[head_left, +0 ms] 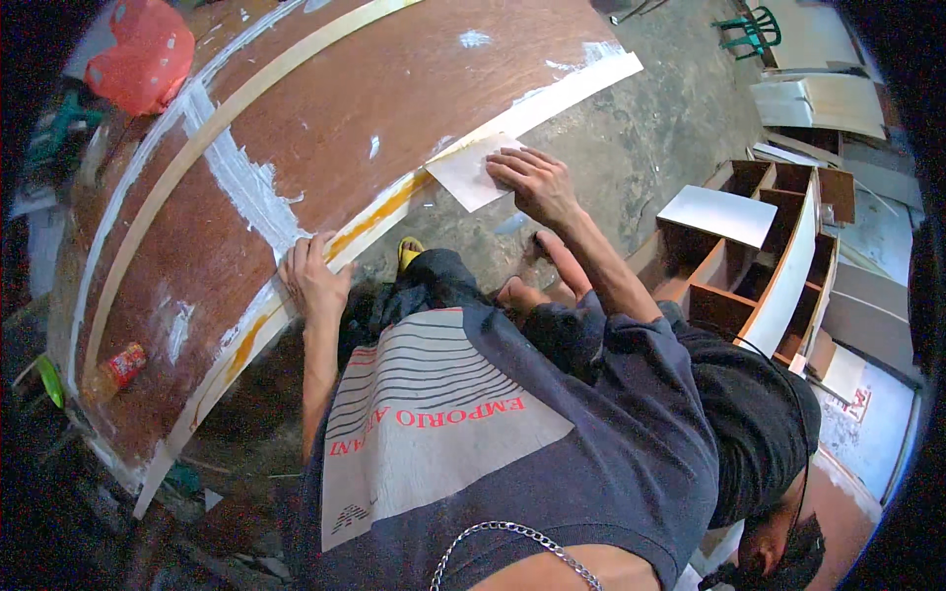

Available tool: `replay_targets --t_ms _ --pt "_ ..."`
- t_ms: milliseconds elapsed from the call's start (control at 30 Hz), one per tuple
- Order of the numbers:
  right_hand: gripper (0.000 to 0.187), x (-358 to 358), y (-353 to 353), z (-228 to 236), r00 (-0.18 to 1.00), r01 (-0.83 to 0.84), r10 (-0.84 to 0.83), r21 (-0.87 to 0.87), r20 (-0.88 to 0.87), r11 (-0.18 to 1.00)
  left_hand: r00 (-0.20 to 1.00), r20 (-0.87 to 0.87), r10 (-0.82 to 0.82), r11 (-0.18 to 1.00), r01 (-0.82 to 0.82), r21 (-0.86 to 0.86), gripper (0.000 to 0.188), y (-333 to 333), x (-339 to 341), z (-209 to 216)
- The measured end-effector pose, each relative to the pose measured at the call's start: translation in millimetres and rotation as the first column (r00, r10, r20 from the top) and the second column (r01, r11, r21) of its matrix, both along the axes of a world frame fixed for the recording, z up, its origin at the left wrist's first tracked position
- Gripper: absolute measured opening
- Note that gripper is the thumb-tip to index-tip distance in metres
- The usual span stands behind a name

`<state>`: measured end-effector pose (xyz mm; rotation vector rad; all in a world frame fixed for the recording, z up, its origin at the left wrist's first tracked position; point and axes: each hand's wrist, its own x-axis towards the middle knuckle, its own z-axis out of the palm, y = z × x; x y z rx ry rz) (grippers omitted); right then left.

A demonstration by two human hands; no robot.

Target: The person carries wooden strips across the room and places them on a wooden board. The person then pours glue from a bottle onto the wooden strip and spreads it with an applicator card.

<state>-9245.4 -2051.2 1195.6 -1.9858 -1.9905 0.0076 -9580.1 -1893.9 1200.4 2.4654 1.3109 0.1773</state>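
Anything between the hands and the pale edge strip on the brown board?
Left hand: nothing, it lies flat on the pale strip at the board edge. Right hand: its fingers rest on a small pale sheet that lies over the strip, so the sheet is between them.

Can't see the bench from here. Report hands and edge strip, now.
Left hand flat on pale edge strip, glue showing. Right hand pressing white sheet. Nothing blocking.

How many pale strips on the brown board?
2: one long strip lying across the board, one edge strip along its near edge under both hands. More may be hidden.
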Motion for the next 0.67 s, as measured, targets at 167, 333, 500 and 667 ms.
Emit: replay_targets --t_ms 167,333,500,667 --pt "0.034 10 -10 0 0.999 -0.037 0.037 -0.005 -0.027 0.999 1.000 0.007 0.022 0.999 -0.021 -0.026 0.054 -4 6 -4" --pt "0.026 26 -6 10 0.952 0.301 -0.304 -0.080 -0.036 0.950 0.999 -0.016 0.050 0.997 -0.051 -0.050 0.056 -8 9 -6" --pt "0.027 21 2 2 0.922 0.385 -0.388 -0.113 0.004 0.916 1.000 -0.020 0.018 0.999 -0.018 -0.042 0.057 -3 10 -2" --pt "0.023 12 18 16 0.967 0.233 -0.250 -0.216 -0.054 0.948 0.999 -0.029 -0.040 0.999 0.041 0.023 0.057 5 14 -6"
